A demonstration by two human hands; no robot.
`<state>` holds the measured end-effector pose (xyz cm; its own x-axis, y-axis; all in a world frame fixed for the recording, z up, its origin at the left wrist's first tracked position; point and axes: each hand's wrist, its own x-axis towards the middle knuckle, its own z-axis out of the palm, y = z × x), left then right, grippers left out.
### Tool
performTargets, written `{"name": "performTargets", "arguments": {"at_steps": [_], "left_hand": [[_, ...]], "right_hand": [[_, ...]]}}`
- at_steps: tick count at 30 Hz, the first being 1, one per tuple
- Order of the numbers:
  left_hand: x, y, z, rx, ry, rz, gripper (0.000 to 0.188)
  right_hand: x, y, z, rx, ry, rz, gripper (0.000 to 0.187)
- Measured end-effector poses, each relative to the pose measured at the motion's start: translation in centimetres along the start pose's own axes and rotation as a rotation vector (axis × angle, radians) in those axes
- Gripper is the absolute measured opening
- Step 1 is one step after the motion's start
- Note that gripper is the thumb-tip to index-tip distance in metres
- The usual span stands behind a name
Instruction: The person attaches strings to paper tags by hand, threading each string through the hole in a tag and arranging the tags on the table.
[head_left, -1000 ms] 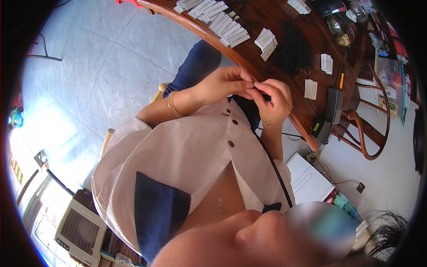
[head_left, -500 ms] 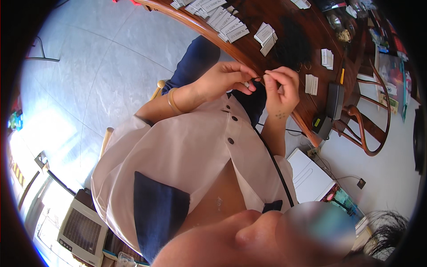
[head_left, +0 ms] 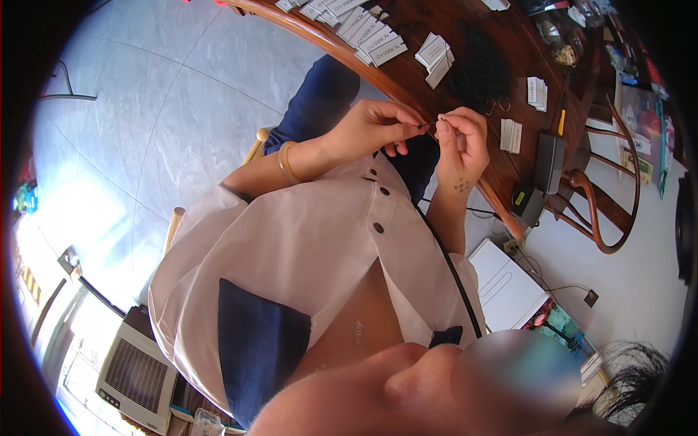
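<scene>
My left hand (head_left: 382, 127) is closed in a pinch, with a thin dark cord (head_left: 426, 126) at its fingertips. Close beside it, my right hand (head_left: 464, 138) also pinches, thumb against forefinger, at the other end of this cord. The cord is too small to make out fully. Both hands are held above my lap at the table's edge. Just beyond them on the table lies a tangled heap of black cords (head_left: 480, 69). A small stack of white printed tags (head_left: 435, 58) lies left of the heap.
The dark wooden table (head_left: 407, 83) carries rows of white tags (head_left: 371, 36) at the left and two smaller stacks, one being upright strips (head_left: 510, 136), at the right. A black box (head_left: 549, 163) sits near the right edge, by a wooden chair (head_left: 603, 218).
My right hand has shifted slightly to the right, and the left fingertips have moved a little right and up. Both keep their pinch.
</scene>
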<state>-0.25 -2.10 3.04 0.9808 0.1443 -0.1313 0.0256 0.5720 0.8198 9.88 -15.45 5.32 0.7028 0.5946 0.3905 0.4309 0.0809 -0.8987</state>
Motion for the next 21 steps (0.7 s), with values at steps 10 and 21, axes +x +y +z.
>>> {"name": "performTargets", "arguments": {"at_steps": [10, 21], "left_hand": [[0.0, -0.7, -0.3, -0.022, -0.026, 0.000, 0.012], [-0.3, -0.3, -0.5, 0.126, -0.014, 0.033, 0.014]], "right_hand": [[0.1, -0.7, -0.3, 0.215, -0.186, 0.204, 0.020], [-0.5, -0.1, 0.3, 0.217, -0.127, 0.276, 0.006]]}}
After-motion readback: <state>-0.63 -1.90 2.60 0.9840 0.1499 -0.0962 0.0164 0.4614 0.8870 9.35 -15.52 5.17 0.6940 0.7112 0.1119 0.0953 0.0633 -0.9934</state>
